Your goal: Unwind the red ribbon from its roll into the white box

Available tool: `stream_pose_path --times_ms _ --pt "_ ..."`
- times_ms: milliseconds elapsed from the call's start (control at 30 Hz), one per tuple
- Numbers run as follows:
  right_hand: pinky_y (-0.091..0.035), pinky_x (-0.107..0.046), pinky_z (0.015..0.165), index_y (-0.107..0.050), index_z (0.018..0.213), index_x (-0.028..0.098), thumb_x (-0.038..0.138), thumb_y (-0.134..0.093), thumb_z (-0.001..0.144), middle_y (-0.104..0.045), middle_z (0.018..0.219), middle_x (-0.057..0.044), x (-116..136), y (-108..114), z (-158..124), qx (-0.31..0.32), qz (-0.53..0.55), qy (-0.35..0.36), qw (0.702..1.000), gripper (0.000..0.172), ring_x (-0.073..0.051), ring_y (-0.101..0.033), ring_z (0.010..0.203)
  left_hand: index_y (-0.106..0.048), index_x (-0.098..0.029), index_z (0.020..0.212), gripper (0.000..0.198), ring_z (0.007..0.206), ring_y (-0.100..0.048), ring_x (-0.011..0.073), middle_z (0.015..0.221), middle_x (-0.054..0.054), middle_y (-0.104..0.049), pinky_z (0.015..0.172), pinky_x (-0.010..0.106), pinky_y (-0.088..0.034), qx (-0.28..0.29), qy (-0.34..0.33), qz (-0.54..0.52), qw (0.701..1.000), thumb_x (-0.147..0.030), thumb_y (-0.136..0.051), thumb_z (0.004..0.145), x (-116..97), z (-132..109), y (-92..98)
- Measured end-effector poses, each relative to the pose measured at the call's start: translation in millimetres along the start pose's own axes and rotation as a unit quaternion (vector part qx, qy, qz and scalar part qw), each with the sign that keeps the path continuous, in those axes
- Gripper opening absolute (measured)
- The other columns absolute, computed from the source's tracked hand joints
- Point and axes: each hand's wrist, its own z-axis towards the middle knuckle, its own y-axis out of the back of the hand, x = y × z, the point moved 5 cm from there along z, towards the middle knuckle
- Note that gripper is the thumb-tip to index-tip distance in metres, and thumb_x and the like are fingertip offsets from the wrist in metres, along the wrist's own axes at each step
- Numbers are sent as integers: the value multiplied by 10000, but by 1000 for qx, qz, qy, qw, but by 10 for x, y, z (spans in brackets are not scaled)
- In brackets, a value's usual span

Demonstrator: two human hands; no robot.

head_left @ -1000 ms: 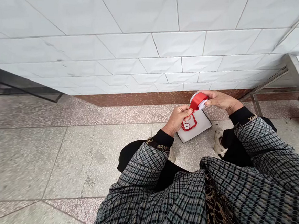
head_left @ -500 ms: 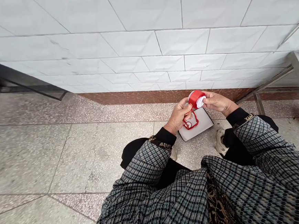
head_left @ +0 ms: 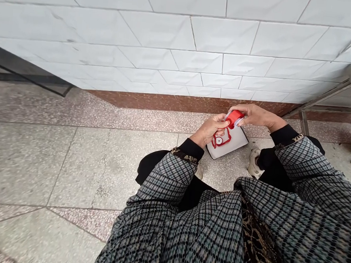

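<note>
Red ribbon spool [head_left: 234,118] with a white core is pinched in your right hand [head_left: 257,115], just above the flat white card [head_left: 237,141] on the speckled stone floor [head_left: 100,162]. Your left hand [head_left: 209,130] grips the loose ribbon [head_left: 219,141]: a few loops out, most wound.

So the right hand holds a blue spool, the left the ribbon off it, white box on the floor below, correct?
No, one thing is off: the spool is red, not blue; the head view shows it. The rest stands: right hand on the spool, left hand on the ribbon, white box on the floor below.
</note>
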Motion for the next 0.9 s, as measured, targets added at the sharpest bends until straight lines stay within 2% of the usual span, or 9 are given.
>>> stream_pose_path --times_ms 133,267,400,433,533,633,767,900 --pt "-597 -485 1082 -853 1182 255 308 -985 721 -822 1149 -41 -2 95 -28 -40 86 -8 996 483 -309 -746 1125 -685 -206 1145 495 437 -352 44 608 -118 -525 503 223 -238 -36 -92 -5 995 -422 -982 813 -125 -29 -30" --pt "-598 -429 1033 -840 1189 244 332 -1035 678 -826 1145 -37 -18 291 -128 -87 147 -32 985 554 -264 -740 1047 -726 -191 965 371 451 -308 43 577 -103 -484 508 235 -226 -40 -136 49 989 -465 -942 838 -264 -48 11" --pt "-605 -395 942 -822 1264 254 359 -1069 686 -819 1091 -16 -36 451 -227 -123 161 -47 978 637 -244 -733 981 -788 -164 821 297 476 -327 51 540 -82 -467 520 231 -210 -39 -126 105 986 -414 -947 805 -380 -86 177" --pt "-605 -385 926 -824 1255 256 361 -1081 672 -817 1078 -9 -40 463 -239 -125 165 -48 977 645 -240 -732 971 -795 -164 796 274 482 -354 58 535 -73 -488 526 230 -237 -46 -117 105 986 -392 -947 793 -390 -99 232" --pt "-603 -367 938 -839 1206 254 362 -1111 642 -822 1063 3 -64 429 -239 -111 176 -54 977 636 -220 -730 954 -828 -164 790 198 559 -536 100 631 -2 -675 585 245 -396 -75 -78 89 990 -321 -945 760 -351 -134 364" --pt "-607 -365 962 -842 1204 249 360 -1127 635 -836 1079 0 -102 372 -222 -96 189 -52 976 646 -206 -730 947 -858 -161 810 156 643 -640 139 730 38 -772 651 274 -488 -65 -44 96 992 -271 -944 742 -260 -150 377" --pt "-609 -341 934 -835 1227 244 351 -1142 633 -842 1084 2 -140 351 -214 -88 212 -44 972 677 -188 -735 941 -849 -160 803 165 614 -607 126 679 9 -722 633 263 -477 -66 -61 104 990 -273 -964 766 -214 -156 343" --pt "-578 -267 738 -840 1170 210 398 -1159 632 -823 957 3 -128 350 -210 -76 240 -46 967 653 -149 -697 784 -845 -152 862 198 572 -547 93 674 -6 -686 612 242 -437 -63 -89 61 992 -310 -955 812 -203 -146 300"
